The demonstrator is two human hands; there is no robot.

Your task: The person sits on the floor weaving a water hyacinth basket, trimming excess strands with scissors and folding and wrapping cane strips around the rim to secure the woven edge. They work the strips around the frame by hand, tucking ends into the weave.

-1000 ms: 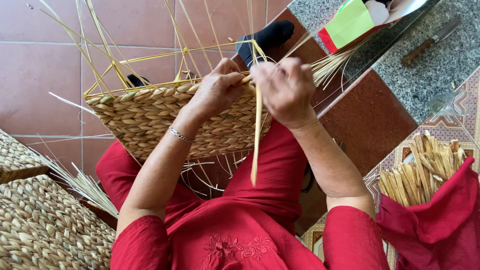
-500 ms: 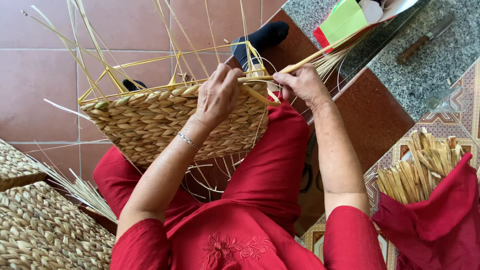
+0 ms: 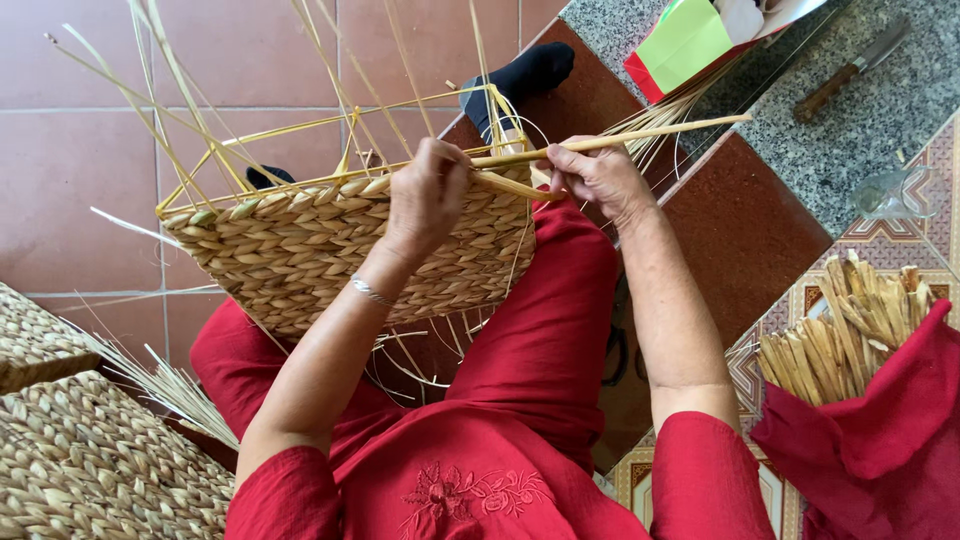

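Seen from the head camera, the half-woven basket (image 3: 300, 250) rests on the person's lap with its rim facing away, and the left hand (image 3: 425, 195) is clamped over that rim near the right corner. Just beside it, the right hand (image 3: 595, 175) pinches a long straw strand (image 3: 640, 135) whose length runs from the rim out to the right, towards the open tiled floor (image 3: 80, 170); upright stakes (image 3: 180, 100) crowd the left.
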